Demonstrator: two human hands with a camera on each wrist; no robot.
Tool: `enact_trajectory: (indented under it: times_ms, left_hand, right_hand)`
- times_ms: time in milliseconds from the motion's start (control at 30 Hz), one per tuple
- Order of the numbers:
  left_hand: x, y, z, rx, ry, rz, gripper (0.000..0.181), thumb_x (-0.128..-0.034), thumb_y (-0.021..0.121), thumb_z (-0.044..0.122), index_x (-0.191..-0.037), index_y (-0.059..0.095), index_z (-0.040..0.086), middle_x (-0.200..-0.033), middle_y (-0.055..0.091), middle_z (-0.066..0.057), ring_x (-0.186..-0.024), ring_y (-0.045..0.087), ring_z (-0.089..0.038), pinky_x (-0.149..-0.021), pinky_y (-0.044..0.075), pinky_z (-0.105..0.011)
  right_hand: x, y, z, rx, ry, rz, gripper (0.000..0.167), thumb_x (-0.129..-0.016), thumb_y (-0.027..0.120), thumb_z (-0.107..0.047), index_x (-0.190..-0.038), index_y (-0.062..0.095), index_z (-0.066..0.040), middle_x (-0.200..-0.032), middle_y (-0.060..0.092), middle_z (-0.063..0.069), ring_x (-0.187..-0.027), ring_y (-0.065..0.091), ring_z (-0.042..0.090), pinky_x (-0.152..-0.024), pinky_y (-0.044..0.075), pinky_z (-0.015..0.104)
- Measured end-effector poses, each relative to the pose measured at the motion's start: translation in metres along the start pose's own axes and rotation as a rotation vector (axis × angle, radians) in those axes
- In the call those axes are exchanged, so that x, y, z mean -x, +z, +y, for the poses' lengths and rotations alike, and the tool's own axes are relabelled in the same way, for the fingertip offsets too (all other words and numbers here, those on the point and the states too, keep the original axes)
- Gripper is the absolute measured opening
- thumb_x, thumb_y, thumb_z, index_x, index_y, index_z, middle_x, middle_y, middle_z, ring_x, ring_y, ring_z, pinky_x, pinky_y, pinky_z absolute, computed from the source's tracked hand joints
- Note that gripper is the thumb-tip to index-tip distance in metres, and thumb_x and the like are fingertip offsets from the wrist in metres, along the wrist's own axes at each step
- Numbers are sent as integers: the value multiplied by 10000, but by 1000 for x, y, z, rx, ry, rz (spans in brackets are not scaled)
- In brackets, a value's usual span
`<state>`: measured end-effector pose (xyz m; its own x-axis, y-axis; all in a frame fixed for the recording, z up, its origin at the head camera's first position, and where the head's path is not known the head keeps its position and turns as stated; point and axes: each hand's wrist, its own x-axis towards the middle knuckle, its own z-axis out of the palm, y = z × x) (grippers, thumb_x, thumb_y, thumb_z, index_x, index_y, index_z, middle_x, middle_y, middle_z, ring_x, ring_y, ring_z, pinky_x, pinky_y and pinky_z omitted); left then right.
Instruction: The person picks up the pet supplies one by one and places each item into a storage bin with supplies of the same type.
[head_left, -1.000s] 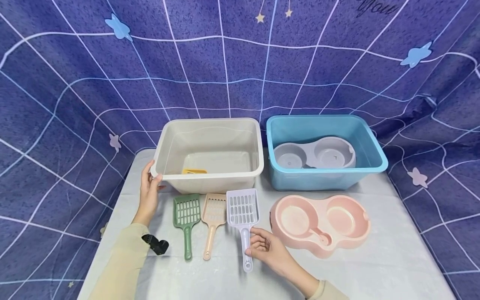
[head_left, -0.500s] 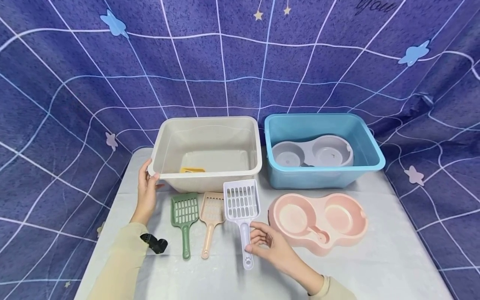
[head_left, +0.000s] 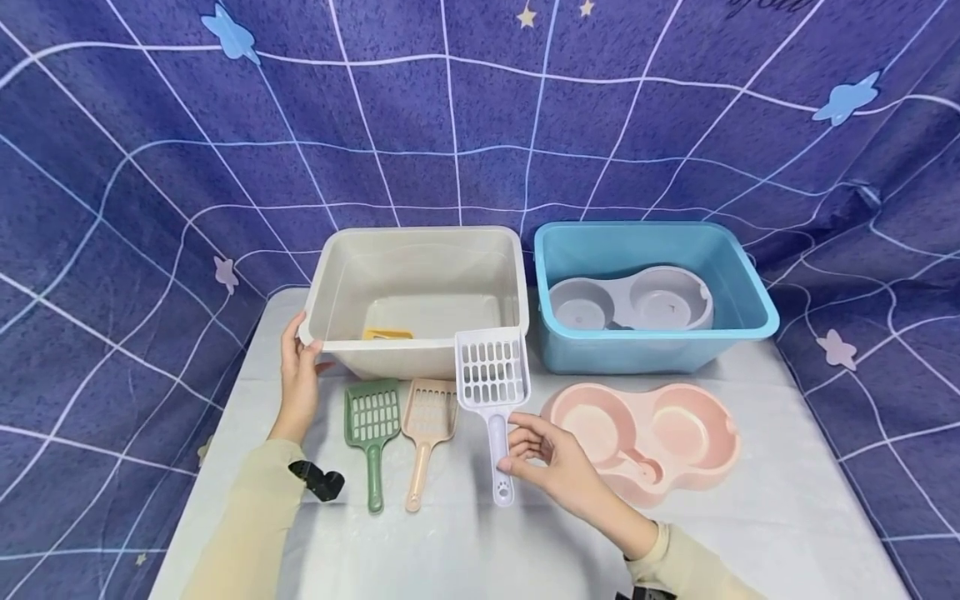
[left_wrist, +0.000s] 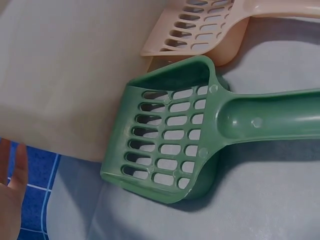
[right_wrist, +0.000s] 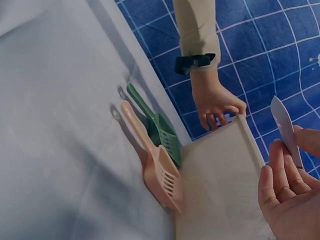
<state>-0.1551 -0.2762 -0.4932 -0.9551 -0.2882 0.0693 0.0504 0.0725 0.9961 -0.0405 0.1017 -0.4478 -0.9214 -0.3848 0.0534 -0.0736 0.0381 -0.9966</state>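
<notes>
With the right hand (head_left: 546, 457), pinches between thumb and bent fingers the slim, rounded handle of a pale-lavender plastic scoop (head_left: 495, 408) with a slotted, squarish head, raised above the smooth, grey-cloth table (head_left: 420, 558), midway between side edges. With the left hand (head_left: 297, 379), grips the near left corner of a beige, thick-rimmed rectangular plastic tub (head_left: 390, 362) at the far edge. Has, towards the left edge, a green slotted plastic scoop (head_left: 373, 448) beside a peach slotted plastic scoop (head_left: 425, 440).
</notes>
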Motion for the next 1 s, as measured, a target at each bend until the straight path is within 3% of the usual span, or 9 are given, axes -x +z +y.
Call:
enact_trajectory:
  times_ms: [200,533,600,700,833,933,1000]
  left_hand:
    - [-1,6,10,-5,-19,-1,565,-1010,348,98,-1558,260,205,-1394,438,-126,-1113,468,-140,-926,416,-485]
    - [-4,9,1,-11,-9,33,539,-1027,335,160,-1544,271,300,-1422,439,-63,-1083,489,-128,-871,423,-420]
    - [-4,9,1,-11,-4,39,534,-1027,336,165,-1540,277,303,-1406,444,-63,-1065,494,-126,-850,433,-405]
    - [2,9,14,-18,-11,29,543,-1023,331,146,-1551,265,258,-1418,435,-91,-1081,488,-136,-836,438,-379]
    - [3,7,15,-25,-16,30,559,-1015,327,118,-1559,261,226,-1423,436,-109,-1101,471,-121,-851,433,-407]
    - [0,5,6,-21,-17,44,563,-1013,330,112,-1559,271,237,-1410,448,-102,-1086,469,-96,-871,429,-448]
    - [5,6,12,-24,-16,47,563,-1010,331,108,-1559,271,217,-1413,445,-133,-1072,472,-95,-863,433,-441]
  right_hand:
    - [-12,-8,-10,-31,6,0,542,-832,725,67,-1302,480,180,-970,641,174,-856,614,92,-804,531,236]
    - [-32,-14,-23,-128,64,-29,563,-841,673,130,-1333,414,214,-957,634,115,-848,611,93,-787,529,207]
    - [-37,-14,-25,-126,61,-32,561,-841,670,135,-1334,415,211,-955,634,120,-846,610,101,-786,527,207]
    - [-43,-16,-28,-95,59,-38,551,-841,670,133,-1335,432,192,-953,639,131,-841,613,101,-784,528,207]
    - [-50,-18,-34,-37,51,-39,528,-847,680,108,-1328,469,158,-952,645,126,-837,617,93,-777,529,206]
    - [-55,-20,-37,-22,51,-32,524,-853,688,87,-1332,482,137,-962,652,124,-848,619,107,-780,529,212]
    - [-58,-20,-39,-4,57,-28,528,-858,686,78,-1341,481,131,-971,655,129,-857,619,111,-787,529,215]
